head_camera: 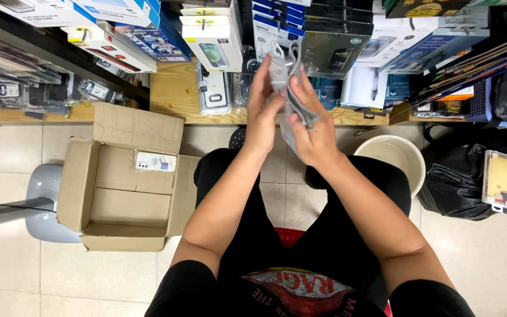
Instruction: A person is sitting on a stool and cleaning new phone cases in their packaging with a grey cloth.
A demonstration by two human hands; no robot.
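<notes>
Both hands are raised in front of me and grip a stack of flat grey packets (279,69). My left hand (263,111) presses the stack's left side, fingers pointing up. On the other side, my right hand (311,120) wraps around the packets' right edge and lower part. The packets stand roughly upright between the palms, their bottoms hidden by the fingers. I sit with knees apart in black shorts above a tiled floor.
An open cardboard box (83,194) lies at my left with one small white packet (155,161) inside. A beige bucket (403,154) and a black bag (462,188) bearing a yellow phone case (499,179) sit at my right. Wooden shelves (174,94) ahead hold boxed goods.
</notes>
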